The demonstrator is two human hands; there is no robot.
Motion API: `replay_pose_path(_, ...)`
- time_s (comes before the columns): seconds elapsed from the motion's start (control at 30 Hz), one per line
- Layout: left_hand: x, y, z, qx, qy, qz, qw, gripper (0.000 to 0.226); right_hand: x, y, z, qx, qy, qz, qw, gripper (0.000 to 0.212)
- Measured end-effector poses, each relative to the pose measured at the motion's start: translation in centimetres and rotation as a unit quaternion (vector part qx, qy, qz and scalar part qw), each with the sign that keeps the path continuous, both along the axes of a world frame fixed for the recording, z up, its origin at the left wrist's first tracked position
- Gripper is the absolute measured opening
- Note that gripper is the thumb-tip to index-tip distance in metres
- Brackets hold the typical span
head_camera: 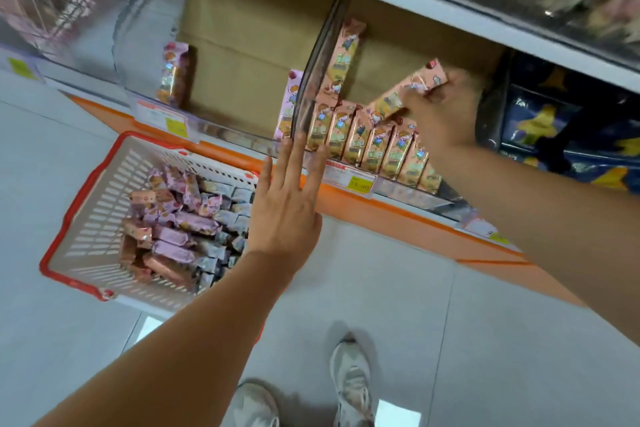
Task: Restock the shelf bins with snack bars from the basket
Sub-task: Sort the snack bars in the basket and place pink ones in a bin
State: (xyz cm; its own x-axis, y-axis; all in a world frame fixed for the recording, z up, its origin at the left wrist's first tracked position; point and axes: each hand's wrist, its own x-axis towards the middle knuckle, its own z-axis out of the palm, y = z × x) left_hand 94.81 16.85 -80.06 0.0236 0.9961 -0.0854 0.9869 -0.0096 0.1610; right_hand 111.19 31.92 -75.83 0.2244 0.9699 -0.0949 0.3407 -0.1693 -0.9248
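Snack bar (391, 99), seemingly pinched in the right hand (446, 125), should stand upright behind the bin's (398, 188) front-edge row (374, 146); left hand (285, 208) open-fingered.

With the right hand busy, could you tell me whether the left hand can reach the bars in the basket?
Probably yes: the left hand is open and empty beside the open-topped basket, with nothing covering its bars.

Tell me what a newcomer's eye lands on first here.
Inside the shelf bin, the right hand grips a peach snack bar tilted above the upright row of bars. The left hand is open flat at the bin's front. At left, a red-rimmed basket of bars sits on the floor.
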Motion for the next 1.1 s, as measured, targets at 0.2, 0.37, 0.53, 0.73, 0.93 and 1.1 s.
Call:
replay_pose_path(0.2,-0.1,-0.2,-0.5,0.001,-0.016,0.011,1.0,0.088,-2.3,3.7,-0.2,0.026,0.048,0.009,0.998,0.047)
replay_pose_path(0.37,0.0,-0.2,-0.2,-0.018,-0.005,0.016,1.0,0.088,-3.9,4.1,-1.0,-0.009,-0.007,0.046,0.999,0.061)
replay_pose_path(0.53,-0.1,-0.2,-0.3,-0.022,0.002,0.016,1.0,0.086,-4.7,2.8,-2.3,0.01,-0.078,0.054,0.995,0.058)
replay_pose_path(0.73,-0.1,-0.2,-0.2,-0.035,0.002,0.017,0.999,0.084,-5.4,1.3,-3.4,-0.011,-0.064,0.152,0.986,0.06)
replay_pose_path(0.93,-0.5,-0.4,0.2,-0.004,-0.045,0.007,0.999,0.087,-5.3,-0.5,-1.9,0.056,-0.095,0.145,0.983,0.053)
replay_pose_path(1.1,-3.3,-4.5,-1.4,0.045,-0.06,0.097,0.992,0.075,-9.5,-6.7,0.3,0.199,-0.018,0.206,0.958,0.035)
